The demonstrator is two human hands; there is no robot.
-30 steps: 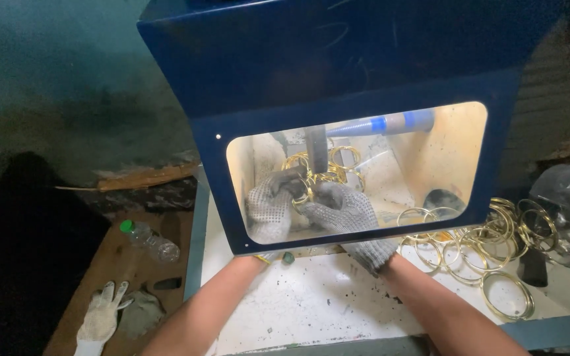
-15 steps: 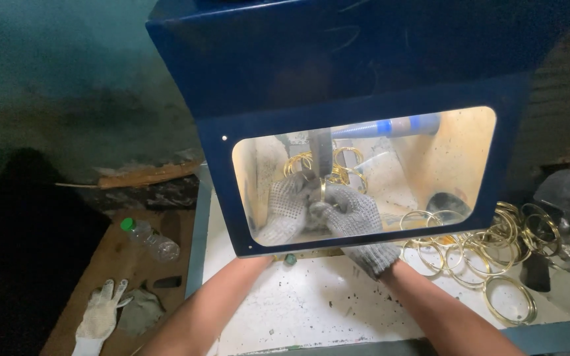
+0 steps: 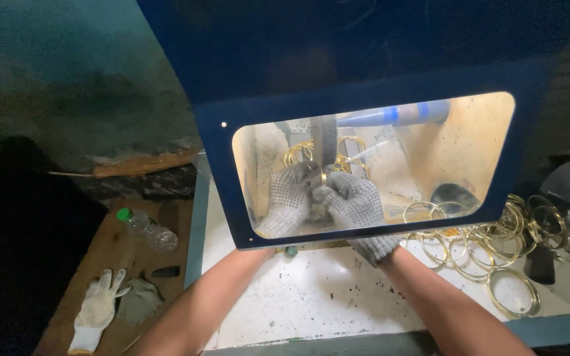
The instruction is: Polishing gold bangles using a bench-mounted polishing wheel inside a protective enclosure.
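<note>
Both my hands wear grey knitted gloves and reach under a blue guard with a clear window (image 3: pixel 470 151). Seen through the window, my left hand (image 3: pixel 288 198) and my right hand (image 3: pixel 351 201) pinch a small gold ring (image 3: pixel 323 178) together, right under a dark vertical tool post (image 3: pixel 328 148). Several gold rings (image 3: pixel 301 153) hang on the machine behind the post. A blue-handled part (image 3: pixel 397 115) lies across the back.
A heap of several gold rings (image 3: pixel 496 244) lies on the white bench (image 3: pixel 311 303) to the right. On a wooden board at the left are a plastic bottle (image 3: pixel 146 231), a white glove (image 3: pixel 97 310) and a grey rag (image 3: pixel 138 300).
The view has shifted left, so the window sits further right. My hands have moved closer together and slightly up under the tool post, keeping hold of the ring.
</note>
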